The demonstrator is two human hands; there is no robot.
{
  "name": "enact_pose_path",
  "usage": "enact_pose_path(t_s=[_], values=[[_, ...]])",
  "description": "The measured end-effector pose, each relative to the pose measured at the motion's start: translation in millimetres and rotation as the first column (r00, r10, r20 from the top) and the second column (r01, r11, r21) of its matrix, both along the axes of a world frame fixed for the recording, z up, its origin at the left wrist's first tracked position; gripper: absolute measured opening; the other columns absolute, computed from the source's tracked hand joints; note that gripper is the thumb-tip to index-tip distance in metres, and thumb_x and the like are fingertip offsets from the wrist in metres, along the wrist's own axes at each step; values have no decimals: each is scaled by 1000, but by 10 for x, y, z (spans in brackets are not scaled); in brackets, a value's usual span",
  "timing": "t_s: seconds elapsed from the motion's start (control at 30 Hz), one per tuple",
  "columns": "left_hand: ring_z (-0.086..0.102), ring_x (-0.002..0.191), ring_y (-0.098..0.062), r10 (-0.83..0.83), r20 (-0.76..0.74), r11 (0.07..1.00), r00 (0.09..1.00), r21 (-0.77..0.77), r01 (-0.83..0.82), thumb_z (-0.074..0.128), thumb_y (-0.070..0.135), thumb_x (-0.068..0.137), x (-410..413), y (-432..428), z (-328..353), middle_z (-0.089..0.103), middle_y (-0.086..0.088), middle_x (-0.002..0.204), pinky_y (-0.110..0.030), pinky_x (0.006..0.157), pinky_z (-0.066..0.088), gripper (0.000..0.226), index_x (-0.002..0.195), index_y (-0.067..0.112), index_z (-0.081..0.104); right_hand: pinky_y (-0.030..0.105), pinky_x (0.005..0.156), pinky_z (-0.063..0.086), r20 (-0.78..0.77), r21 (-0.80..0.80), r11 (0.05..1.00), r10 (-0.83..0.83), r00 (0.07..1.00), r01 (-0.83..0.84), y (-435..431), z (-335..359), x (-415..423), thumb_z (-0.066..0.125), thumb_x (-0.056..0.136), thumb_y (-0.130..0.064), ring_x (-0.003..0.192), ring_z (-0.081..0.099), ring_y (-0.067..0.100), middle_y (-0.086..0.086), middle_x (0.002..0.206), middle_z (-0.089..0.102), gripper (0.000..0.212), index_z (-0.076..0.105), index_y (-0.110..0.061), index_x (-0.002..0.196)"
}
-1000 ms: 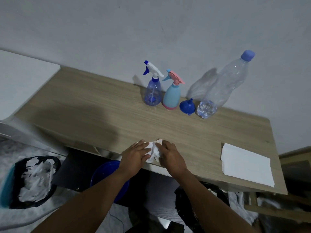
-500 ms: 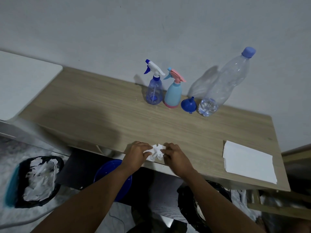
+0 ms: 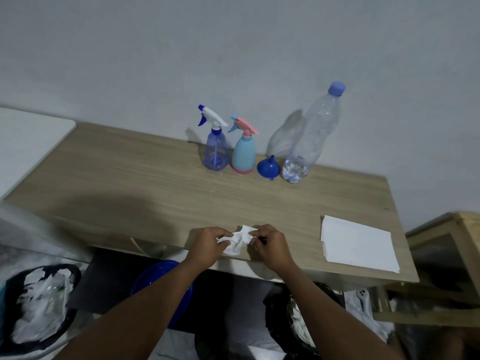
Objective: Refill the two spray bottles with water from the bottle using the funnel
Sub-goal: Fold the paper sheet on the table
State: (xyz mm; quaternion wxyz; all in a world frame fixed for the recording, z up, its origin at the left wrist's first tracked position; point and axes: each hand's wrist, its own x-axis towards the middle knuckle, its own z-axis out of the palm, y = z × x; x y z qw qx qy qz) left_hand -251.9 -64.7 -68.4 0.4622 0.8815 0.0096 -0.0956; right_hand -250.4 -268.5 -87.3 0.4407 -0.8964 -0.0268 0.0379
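At the back of the wooden table (image 3: 130, 183) stand a clear blue spray bottle (image 3: 216, 149) with a white and blue trigger and a light blue spray bottle (image 3: 243, 152) with a pink trigger. A blue funnel (image 3: 268, 168) lies mouth-down beside them. To its right a large clear water bottle (image 3: 309, 141) with a blue cap stands nearly drained. At the table's front edge my left hand (image 3: 207, 246) and my right hand (image 3: 271, 246) both pinch a crumpled white tissue (image 3: 239, 241) between them.
A stack of white paper napkins (image 3: 359, 242) lies at the front right. Below the table sit a blue basin (image 3: 163, 289), a black bin with white waste (image 3: 36, 305) at left, and a black bag (image 3: 293, 323) at right. A wooden stool (image 3: 452, 245) stands at the right.
The tissue has been pulled up off the table edge and crumpled further between both hands. The bottles and funnel have not moved.
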Motion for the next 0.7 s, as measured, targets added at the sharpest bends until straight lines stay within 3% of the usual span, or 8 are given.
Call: enact_pose_path(t_s=[0.13,0.3,0.43,0.5,0.57,0.7], values=[[58,69,23,-18,4,998,1000,-54,19,76,3,82,-52,-453,177,67,11,80,1,64,41,16,96,10,79,34,81,56,-54,98,991,-89,995,94,-416,74,-114,68,84,1,82,67,20,-2,98,67,19,79,-9,97],[57,70,25,-73,-3,994,997,-78,72,78,5,82,-266,-1190,276,68,12,83,3,65,39,14,95,11,79,16,78,51,-99,147,967,-196,976,209,-1108,169,-510,70,87,-1,83,66,13,-6,95,65,14,77,-5,98],[60,66,19,-124,-32,990,992,-72,122,78,1,80,-546,-1753,214,69,11,77,0,64,41,13,89,11,79,18,75,52,-153,164,957,-216,964,240,-1675,143,-948,70,87,-2,80,66,5,-14,89,65,24,76,-25,81],[61,66,12,-133,-71,990,989,-67,128,79,2,78,-732,-2014,143,70,10,77,-6,64,43,19,80,20,76,15,68,51,-201,157,953,-224,954,257,-1942,77,-1177,69,88,-2,71,65,0,-13,83,66,17,77,-17,85],[61,67,6,-117,-91,992,989,-63,112,80,0,76,-912,-2238,22,70,8,77,-14,66,45,26,74,25,73,22,63,52,-231,150,952,-230,945,268,-2181,-47,-1386,69,89,-2,62,64,-1,-10,74,65,11,77,-8,90],[61,68,11,-82,-135,996,987,-32,79,78,-3,76,-1268,-2619,-258,65,14,74,-7,61,43,22,78,19,76,29,65,52,-314,115,951,-239,919,287,-2542,-314,-1727,71,87,-4,62,62,5,-7,77,65,17,74,-21,84]])
